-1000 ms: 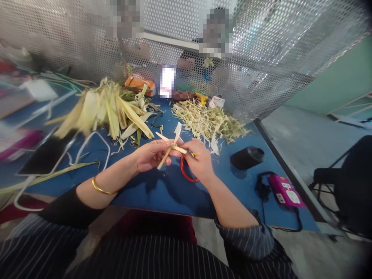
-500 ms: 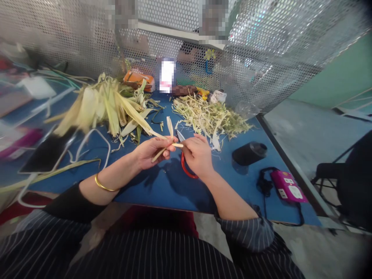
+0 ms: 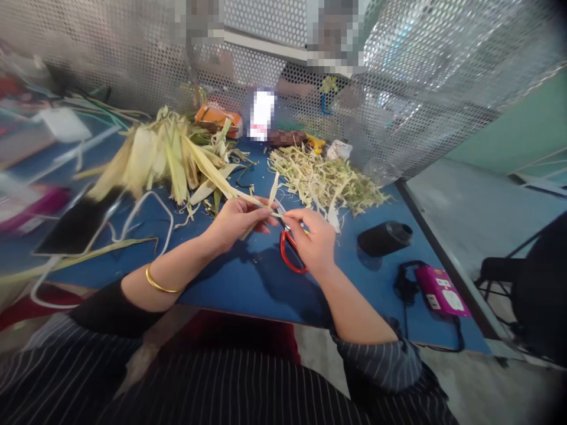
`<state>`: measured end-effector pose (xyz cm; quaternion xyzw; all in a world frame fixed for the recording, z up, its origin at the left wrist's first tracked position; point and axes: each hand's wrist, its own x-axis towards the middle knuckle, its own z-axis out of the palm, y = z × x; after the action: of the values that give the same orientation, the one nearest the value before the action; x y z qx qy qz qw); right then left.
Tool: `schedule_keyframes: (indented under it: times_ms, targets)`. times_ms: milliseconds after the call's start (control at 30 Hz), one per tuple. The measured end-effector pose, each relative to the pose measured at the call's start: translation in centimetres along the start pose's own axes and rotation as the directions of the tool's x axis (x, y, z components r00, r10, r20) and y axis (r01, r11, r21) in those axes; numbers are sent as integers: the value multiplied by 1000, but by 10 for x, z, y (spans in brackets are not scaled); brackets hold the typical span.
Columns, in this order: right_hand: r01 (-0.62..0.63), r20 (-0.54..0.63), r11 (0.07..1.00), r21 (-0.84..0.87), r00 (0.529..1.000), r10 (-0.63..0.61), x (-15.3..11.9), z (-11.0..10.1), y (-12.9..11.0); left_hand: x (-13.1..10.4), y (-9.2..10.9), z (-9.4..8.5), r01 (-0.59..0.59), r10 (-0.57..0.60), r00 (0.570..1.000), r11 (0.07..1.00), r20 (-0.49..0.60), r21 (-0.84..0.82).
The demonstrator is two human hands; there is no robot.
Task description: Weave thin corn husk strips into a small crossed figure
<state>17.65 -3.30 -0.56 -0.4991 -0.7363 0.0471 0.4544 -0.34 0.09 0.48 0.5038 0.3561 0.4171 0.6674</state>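
Note:
My left hand [image 3: 241, 219] pinches a pale corn husk strip [image 3: 274, 188] over the middle of the blue table. One end of the strip stands up above the fingers. My right hand [image 3: 313, 238] is closed on another end of the husk, drawn out just right of the left fingertips. Beneath the right hand lies a pair of scissors [image 3: 290, 254] with red handles, partly covered by the fingers. A long husk strip [image 3: 208, 166] reaches from the large husk bundle [image 3: 153, 156] to my left hand. Curled husk shreds [image 3: 323, 177] are heaped beyond my right hand.
A dark spool [image 3: 384, 238] lies on the right of the blue table [image 3: 248, 289], near a magenta power strip [image 3: 442, 290] with a black cord. A lit phone [image 3: 262, 115] stands before the perforated screen [image 3: 390, 112]. An orange packet [image 3: 219, 120] sits beside it. White cable [image 3: 166, 215] loops at left.
My right hand has moved slightly right and now pinches the husk end beside my left fingertips. More of the red scissor handle shows. The whole view has shifted a little.

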Motion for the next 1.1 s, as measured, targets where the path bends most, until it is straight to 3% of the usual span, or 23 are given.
schedule_keyframes:
  times_ms: [133,233,333,433,500,567,733,833,967,1033,1100]
  targets:
    - [159,41,970,-182,987,-154,-5,6,-5,3,-10,1,-39,44,996,997,-73,68]
    - [229,111,957,-178,971,-212,-7,7,-11,5,-14,0,-60,66,991,997,-115,54]
    - [26,125,998,55,992,-33,-3,2,-10,6,-12,-1,2,4,996,998,-92,65]
    - [-309,181,878,365,949,259,3,-1,0,4,-9,0,98,-100,995,989,18,107]
    - [-410,253,805,428,910,329,6,1,6,3,-9,1,130,-145,985,981,98,145]
    - [-428,293,810,402,898,329,6,6,10,1,-9,3,129,-157,977,974,142,188]
    - [-341,112,899,274,940,322,0,16,9,-1,-11,6,116,-158,975,963,159,243]
    - [-313,92,926,213,950,300,1,12,10,-1,-12,6,108,-155,976,954,152,279]
    - [-120,-39,992,45,992,122,9,-2,5,-3,-15,9,73,-141,976,928,164,365]
    - [-19,-16,997,-73,1000,18,11,-6,-2,-5,-16,10,23,-128,970,895,207,446]
    - [61,87,990,-127,995,-50,11,-5,-10,-7,-18,12,-46,-110,963,833,246,551]
